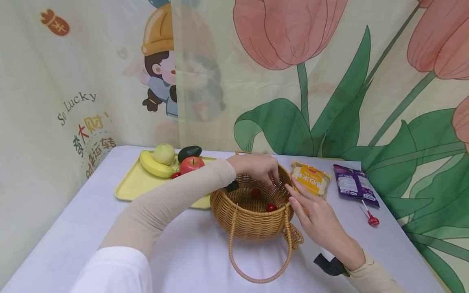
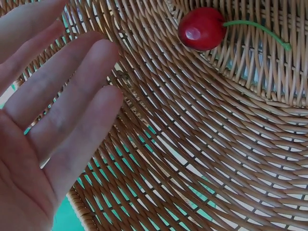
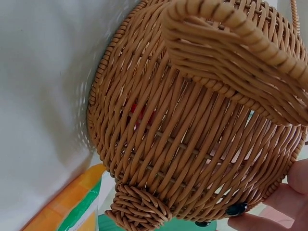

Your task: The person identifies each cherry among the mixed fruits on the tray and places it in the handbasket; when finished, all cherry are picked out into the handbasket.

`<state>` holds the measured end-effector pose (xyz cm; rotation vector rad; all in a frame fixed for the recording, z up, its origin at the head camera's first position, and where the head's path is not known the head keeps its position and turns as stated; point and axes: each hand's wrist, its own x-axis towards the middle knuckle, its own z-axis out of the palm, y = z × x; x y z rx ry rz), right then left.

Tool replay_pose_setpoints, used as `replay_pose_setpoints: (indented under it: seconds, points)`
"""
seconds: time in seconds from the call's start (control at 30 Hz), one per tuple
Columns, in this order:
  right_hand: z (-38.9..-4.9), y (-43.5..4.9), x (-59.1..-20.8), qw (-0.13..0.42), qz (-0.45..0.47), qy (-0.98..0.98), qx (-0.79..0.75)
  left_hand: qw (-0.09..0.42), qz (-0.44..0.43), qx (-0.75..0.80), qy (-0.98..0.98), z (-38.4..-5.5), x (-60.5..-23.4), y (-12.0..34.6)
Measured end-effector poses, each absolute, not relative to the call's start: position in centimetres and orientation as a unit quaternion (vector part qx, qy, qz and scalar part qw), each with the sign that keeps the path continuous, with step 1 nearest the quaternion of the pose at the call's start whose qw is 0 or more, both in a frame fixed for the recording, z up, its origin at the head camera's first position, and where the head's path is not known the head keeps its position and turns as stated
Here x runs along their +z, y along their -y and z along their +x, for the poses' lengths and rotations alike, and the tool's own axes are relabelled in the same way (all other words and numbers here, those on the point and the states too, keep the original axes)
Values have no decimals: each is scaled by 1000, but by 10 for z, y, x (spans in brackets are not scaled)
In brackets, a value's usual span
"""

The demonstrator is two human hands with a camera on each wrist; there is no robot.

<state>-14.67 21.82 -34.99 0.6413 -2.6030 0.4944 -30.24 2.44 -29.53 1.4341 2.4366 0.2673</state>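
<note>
A round wicker basket stands mid-table, its looped handle lowered toward the front. My left hand reaches over the rim into it, fingers pointing down. In the left wrist view that hand's fingers are nearly straight and hold nothing, beside the woven wall. Inside lie two cherries, one farther back and one nearer; the left wrist view shows one cherry with its green stem. My right hand touches the basket's right rim with extended fingertips; the right wrist view shows its fingers against the wicker's edge.
Left of the basket, a yellow tray bears a banana, a pale round fruit, a red apple and a dark avocado. To the right lie a yellow snack packet, a purple bag and a red lollipop.
</note>
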Motion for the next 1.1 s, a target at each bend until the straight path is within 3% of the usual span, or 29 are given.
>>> replay_pose_setpoints:
  seconds: [0.3,0.57,0.83,1.1]
  points:
    - [-149,-219,-348,204,232,934,181,134,501,122,-846,-306,-274,-18]
    - [-153,-216,-349,197,235,933,187,66,475,210,-852,-303,-244,26]
    - [-151,-216,-348,203,233,932,187,5,371,327,-869,-283,-250,121]
    - [-147,-219,-351,215,239,929,182,-41,189,292,-936,-247,-316,245]
